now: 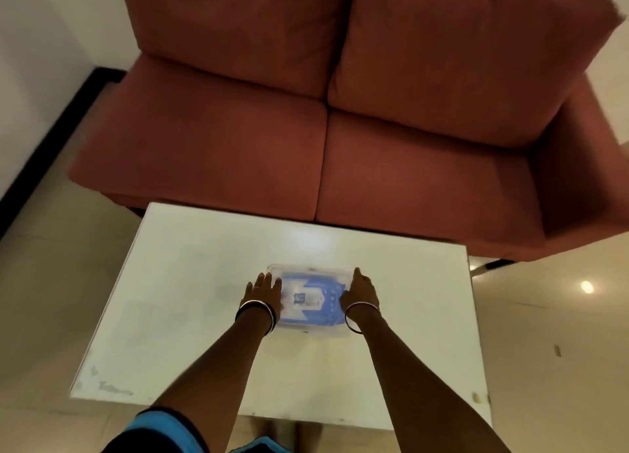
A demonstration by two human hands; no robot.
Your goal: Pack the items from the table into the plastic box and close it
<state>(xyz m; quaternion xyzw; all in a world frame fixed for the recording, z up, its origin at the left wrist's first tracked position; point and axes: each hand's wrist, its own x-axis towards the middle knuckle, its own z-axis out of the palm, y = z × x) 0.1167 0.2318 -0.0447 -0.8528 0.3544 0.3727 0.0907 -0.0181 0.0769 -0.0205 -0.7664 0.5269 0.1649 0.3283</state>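
Observation:
A clear plastic box [308,271] lies in the middle of the white table [190,299], its lid on top. Blue and white packed items [315,299] show through the lid. My left hand [263,292] rests flat on the box's left side, fingers spread. On the box's right side my right hand [360,292] presses down, fingers together and pointing away from me. Both wrists wear bangles. No loose items are visible on the table.
A red two-seat sofa [323,129] stands right behind the table's far edge. Glossy beige floor [551,333] surrounds the table on both sides. A black skirting strip [51,146] runs along the wall at the left.

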